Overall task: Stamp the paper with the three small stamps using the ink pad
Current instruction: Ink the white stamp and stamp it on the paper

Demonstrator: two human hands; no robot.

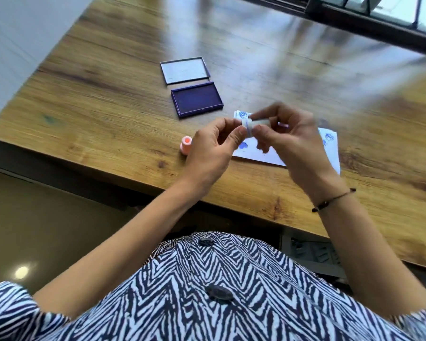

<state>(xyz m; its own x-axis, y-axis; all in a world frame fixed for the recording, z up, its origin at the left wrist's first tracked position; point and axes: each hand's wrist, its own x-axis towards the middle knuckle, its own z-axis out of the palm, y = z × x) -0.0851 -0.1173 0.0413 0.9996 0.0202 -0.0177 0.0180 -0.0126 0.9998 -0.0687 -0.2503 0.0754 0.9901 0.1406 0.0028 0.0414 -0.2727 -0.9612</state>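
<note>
Both hands meet above the white paper (256,157), which carries several blue stamp prints. My right hand (288,141) grips a small white stamp (252,124) lying sideways, and the fingertips of my left hand (214,148) pinch its left end. A pink stamp (186,143) stands on the table just left of my left hand. The open ink pad (197,99), dark blue, lies farther back, apart from both hands. A third stamp is not visible.
The ink pad's clear lid (185,69) lies behind the pad on the wooden table (96,94). The table's near edge runs diagonally below my wrists. A dark window frame (379,18) crosses the far right.
</note>
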